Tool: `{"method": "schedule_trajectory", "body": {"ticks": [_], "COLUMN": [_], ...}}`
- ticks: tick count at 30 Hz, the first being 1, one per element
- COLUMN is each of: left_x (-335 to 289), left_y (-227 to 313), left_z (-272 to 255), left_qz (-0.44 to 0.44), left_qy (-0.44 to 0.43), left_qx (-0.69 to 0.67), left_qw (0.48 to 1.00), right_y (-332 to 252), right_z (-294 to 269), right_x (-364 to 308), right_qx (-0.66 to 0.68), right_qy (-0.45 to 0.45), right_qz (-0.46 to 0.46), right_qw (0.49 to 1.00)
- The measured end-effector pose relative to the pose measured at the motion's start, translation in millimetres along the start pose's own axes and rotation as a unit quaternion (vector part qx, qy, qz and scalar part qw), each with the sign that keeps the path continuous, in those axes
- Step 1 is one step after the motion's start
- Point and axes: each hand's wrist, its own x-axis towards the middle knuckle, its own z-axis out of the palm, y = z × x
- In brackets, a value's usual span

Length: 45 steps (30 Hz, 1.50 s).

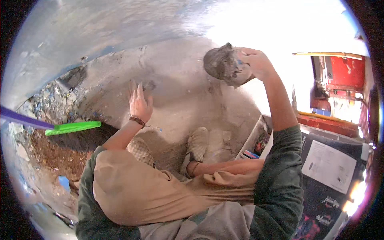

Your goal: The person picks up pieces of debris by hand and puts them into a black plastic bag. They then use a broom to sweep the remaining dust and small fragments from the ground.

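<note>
My right hand [258,63] is raised above the ground and grips a dusty grey bowl-shaped container [223,64] by its rim. My left hand [139,103], with a beaded bracelet at the wrist, reaches down to the grey concrete floor [180,92], fingers spread and flat on a dark patch there. I am crouched, with tan trousers and two checked shoes [196,146] visible below.
A green brush head on a purple handle [72,127] lies at the left over dark soil and rubble [52,156]. A tray-like box [256,142] stands at the right, beside dark printed sheets [328,172] and a red structure [344,76].
</note>
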Motion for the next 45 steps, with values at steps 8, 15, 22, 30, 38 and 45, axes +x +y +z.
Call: {"method": "schedule_trajectory", "body": {"ticks": [8, 15, 22, 30, 38, 45], "left_x": [-5, 31, 61, 36, 20, 8], "left_y": [-27, 5, -22, 9, 164, 277], "left_z": [-2, 8, -19, -71, -138, -163], "left_qz": [0.037, 0.385, 0.259, 0.271, 0.069, -0.141], "left_qy": [0.090, -0.057, -0.003, 0.045, -0.190, 0.051], "left_qx": [0.120, 0.261, 0.280, 0.189, 0.092, -0.145], "left_qw": [0.988, 0.883, 0.924, 0.943, 0.975, 0.978], "right_y": [-14, 39, 40, 16, -31, -116], "right_z": [20, -36, -45, -44, -49, -24], "right_x": [1, -22, -36, -21, -76, -158], "right_qx": [-0.545, -0.560, -0.081, 0.280, -0.179, 0.220], "right_qy": [0.010, 0.220, 0.140, 0.194, 0.148, 0.015], "right_qz": [0.002, -0.171, 0.083, 0.060, -0.235, 0.041], "right_qw": [0.838, 0.780, 0.983, 0.938, 0.944, 0.975]}}
